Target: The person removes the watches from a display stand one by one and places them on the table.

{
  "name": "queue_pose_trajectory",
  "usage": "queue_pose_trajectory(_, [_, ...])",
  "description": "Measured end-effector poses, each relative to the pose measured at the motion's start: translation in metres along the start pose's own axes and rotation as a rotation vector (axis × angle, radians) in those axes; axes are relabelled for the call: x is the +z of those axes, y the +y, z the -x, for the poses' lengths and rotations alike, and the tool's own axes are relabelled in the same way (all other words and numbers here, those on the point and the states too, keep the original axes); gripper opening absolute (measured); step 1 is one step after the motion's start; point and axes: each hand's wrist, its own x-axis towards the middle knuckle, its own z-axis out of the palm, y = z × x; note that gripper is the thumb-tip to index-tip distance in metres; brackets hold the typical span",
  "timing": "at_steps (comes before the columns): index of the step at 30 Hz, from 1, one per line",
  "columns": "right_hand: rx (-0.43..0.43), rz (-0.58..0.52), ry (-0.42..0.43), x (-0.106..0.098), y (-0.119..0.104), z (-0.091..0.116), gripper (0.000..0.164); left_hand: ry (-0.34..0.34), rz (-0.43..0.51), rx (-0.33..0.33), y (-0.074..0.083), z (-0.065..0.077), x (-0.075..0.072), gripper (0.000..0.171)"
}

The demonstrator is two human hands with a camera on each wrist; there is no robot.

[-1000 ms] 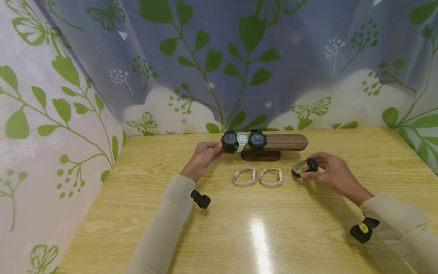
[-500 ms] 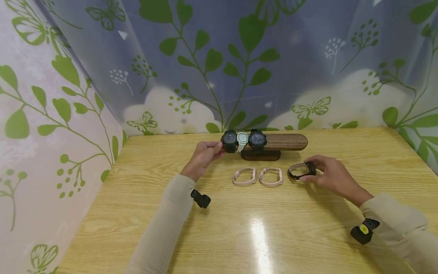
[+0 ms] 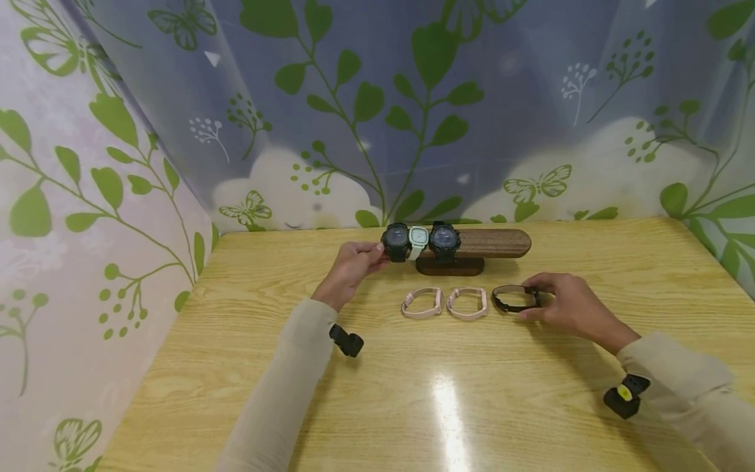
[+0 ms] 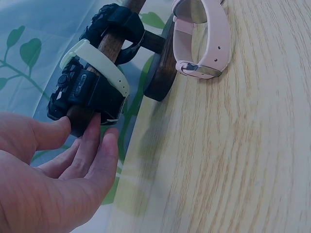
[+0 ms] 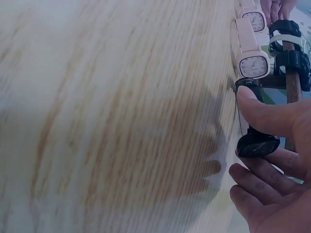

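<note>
My left hand (image 3: 352, 270) grips the left end of a dark wooden watch stand (image 3: 495, 243), thumb on one side and fingers beneath, as the left wrist view shows. Strapped round its bar are a black watch (image 3: 396, 242) near that hand, a pale green watch (image 3: 418, 237) and another black watch (image 3: 444, 241). In front of the stand, my right hand (image 3: 571, 307) holds a third black watch (image 5: 258, 144) between thumb and fingers, its strap closed in a loop. Just left of it, two pink watches (image 3: 485, 304) lie on their sides in a row.
The stand's foot (image 3: 449, 267) rests near the back of the wooden table (image 3: 377, 406). Behind hangs a blue curtain (image 3: 377, 98) with green leaves, and a patterned cloth (image 3: 88, 262) covers the left side. Bare bar shows on the stand's right half.
My right hand has moved the black watch a little left, closer to the pink watches, and turned it so its face points more to the right. The left hand has stayed on the stand.
</note>
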Motion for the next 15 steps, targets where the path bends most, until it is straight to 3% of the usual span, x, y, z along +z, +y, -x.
queue_pose_trajectory(15, [-0.007,0.085,0.002,0.0020,-0.0034,-0.0013,0.067,-0.002,-0.002,-0.003,0.0011,0.0009,0.0002,0.037])
